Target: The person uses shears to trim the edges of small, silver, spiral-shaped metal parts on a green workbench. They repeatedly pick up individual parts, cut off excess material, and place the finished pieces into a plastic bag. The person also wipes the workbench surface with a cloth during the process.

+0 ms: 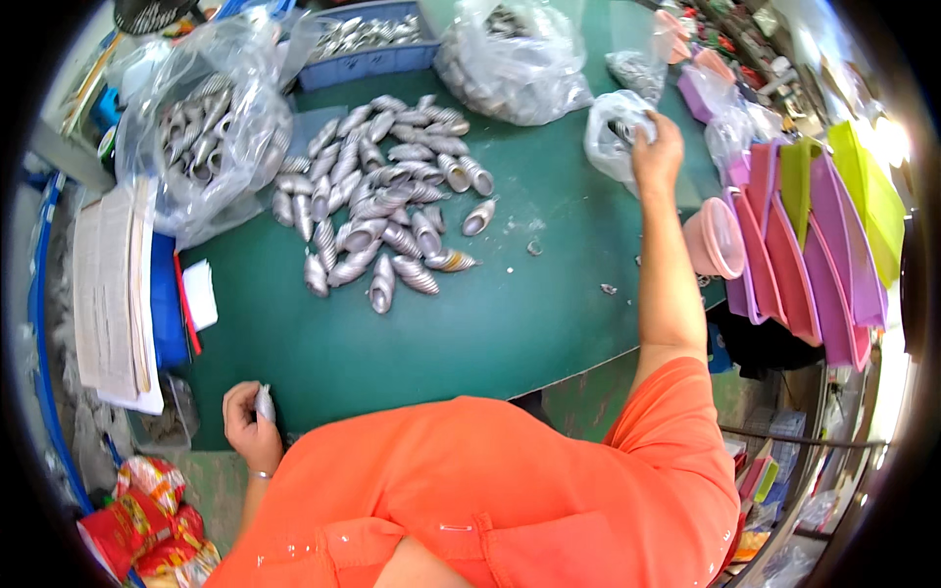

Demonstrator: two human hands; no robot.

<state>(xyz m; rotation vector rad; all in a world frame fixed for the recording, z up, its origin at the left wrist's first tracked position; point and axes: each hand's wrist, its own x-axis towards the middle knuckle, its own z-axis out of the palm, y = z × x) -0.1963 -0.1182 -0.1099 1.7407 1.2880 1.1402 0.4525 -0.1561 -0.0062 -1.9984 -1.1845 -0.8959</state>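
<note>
My left hand [252,429], at the near left edge of the table, is closed around a silver ribbed hollow part [264,403] with a pointed end. At the far right, my right hand [659,157] reaches to the mouth of a small clear plastic bag [610,157] holding dark small pieces. Its fingers are curled at the bag's opening; the fingertips are hidden, so what they pinch cannot be made out. Between the hands lies a loose pile of silver ribbed parts [377,186], several with their hollow ends showing. One of them [451,260] has a yellowish patch.
Large plastic bags of similar parts stand at the left [206,137] and back [515,69]. A blue bin [368,64] sits between them. Pink, purple and green trays [814,235] and a pink cup [714,240] line the right edge. Papers [116,294] lie left.
</note>
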